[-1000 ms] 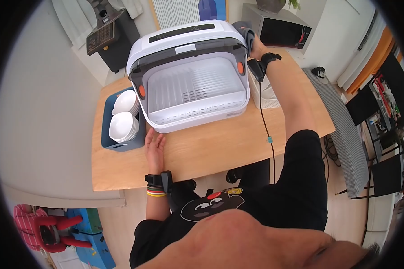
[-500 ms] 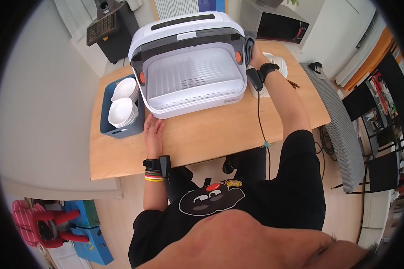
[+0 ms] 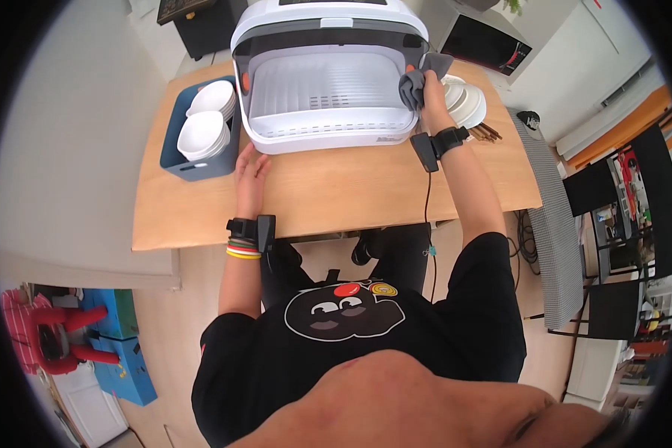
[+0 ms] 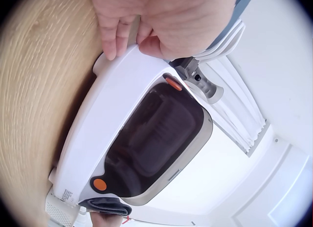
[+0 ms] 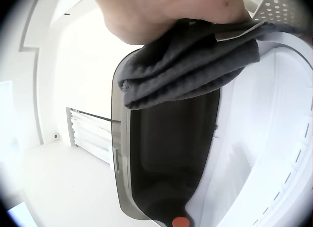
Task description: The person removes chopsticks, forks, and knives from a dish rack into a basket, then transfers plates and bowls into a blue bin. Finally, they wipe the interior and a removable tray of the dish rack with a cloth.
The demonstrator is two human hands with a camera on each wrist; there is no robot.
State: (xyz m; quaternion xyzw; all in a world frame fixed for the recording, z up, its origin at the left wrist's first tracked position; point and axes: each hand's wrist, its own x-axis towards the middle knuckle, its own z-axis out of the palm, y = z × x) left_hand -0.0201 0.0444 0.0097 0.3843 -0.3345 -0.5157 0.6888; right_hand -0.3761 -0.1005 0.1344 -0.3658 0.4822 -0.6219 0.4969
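Observation:
A white dish dryer (image 3: 328, 140) stands on the table with its dark tinted lid (image 4: 151, 134) raised, showing a ribbed rack (image 3: 328, 86) inside. My right hand (image 3: 435, 103) grips a bunched grey cloth (image 3: 412, 89) at the dryer's right front edge. In the right wrist view the folded cloth (image 5: 190, 65) overlaps the lid and the white rim. My left hand (image 3: 249, 179) rests at the front left corner, its fingers extended. Seen from the left wrist, the fingertips (image 4: 111, 49) touch the white base at that corner.
Left of the dryer, a blue-grey bin (image 3: 194, 170) holds stacked white bowls (image 3: 203, 134). White dishes (image 3: 467, 104) and brown chopsticks (image 3: 487, 133) lie to the right. A microwave (image 3: 478, 45) stands behind them. A cable (image 3: 428, 201) hangs from the right wrist across the table edge.
My right hand has brought the cloth from the dryer's right side round to its front right edge, uncovering the dishes and chopsticks. The left hand stays at the corner; the head view has tilted down.

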